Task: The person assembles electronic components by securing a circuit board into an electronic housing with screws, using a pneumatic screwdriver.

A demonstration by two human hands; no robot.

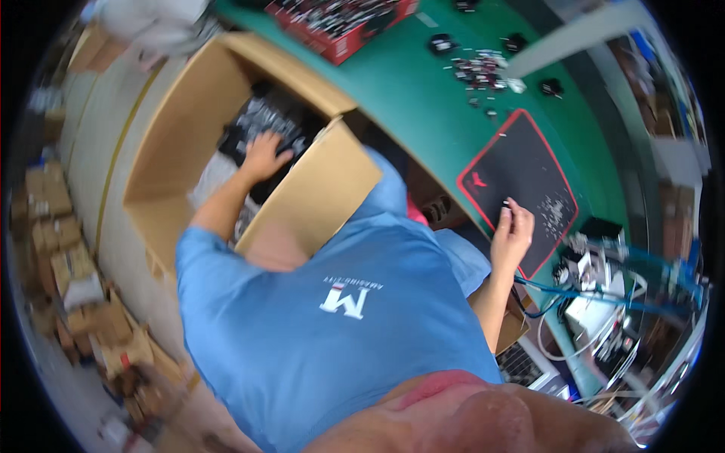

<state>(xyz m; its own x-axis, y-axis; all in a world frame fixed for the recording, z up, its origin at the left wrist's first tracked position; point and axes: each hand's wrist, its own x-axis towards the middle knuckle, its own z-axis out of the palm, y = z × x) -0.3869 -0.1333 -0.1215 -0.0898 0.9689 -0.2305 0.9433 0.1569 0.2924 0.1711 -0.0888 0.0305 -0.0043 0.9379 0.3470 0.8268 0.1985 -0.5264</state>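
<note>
My left hand reaches into an open cardboard box at my left. Its fingers are apart and rest on a heap of small black parts, blurred by motion. Beside that wrist lies some clear plastic. At the right, my right hand is closed in a pinch over the near edge of a black mat with a red border. A small dark piece with a light tip shows at its fingertips. Many tiny light bits are scattered on the mat's right side.
On the green table stands a red box full of small parts. A pile of small dark and red parts lies beyond the mat. A machine with blue tubes is at the right. Cartons line the floor at far left.
</note>
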